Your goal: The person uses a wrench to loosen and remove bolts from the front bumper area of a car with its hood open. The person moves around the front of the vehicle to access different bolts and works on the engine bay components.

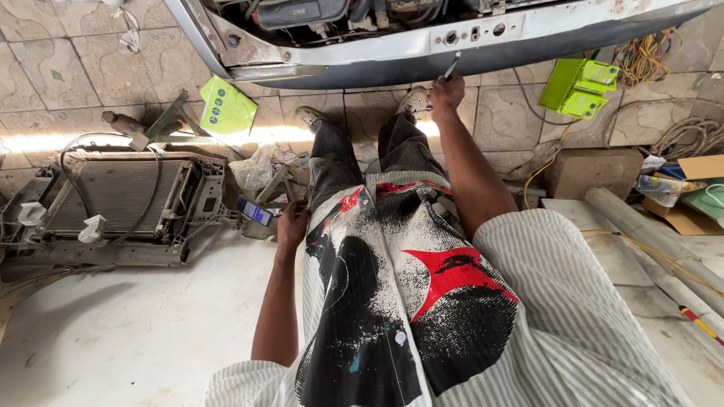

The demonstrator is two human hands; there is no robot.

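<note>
My right hand (446,92) is stretched forward and closed around a slim metal tool (452,65) whose tip reaches up to the front panel of a car (483,38) with its engine bay open. My left hand (290,224) hangs by my left hip, fingers curled, next to a phone (254,212) with a lit screen; I cannot tell whether the hand grips it. My legs in dark trousers and grey shoes point toward the car.
A removed radiator assembly (121,203) with hoses lies on the floor at left. A green box (226,107) leans near it. A green device (579,87), tangled cables (645,56), cardboard boxes (697,192) and pipes (648,241) sit at right.
</note>
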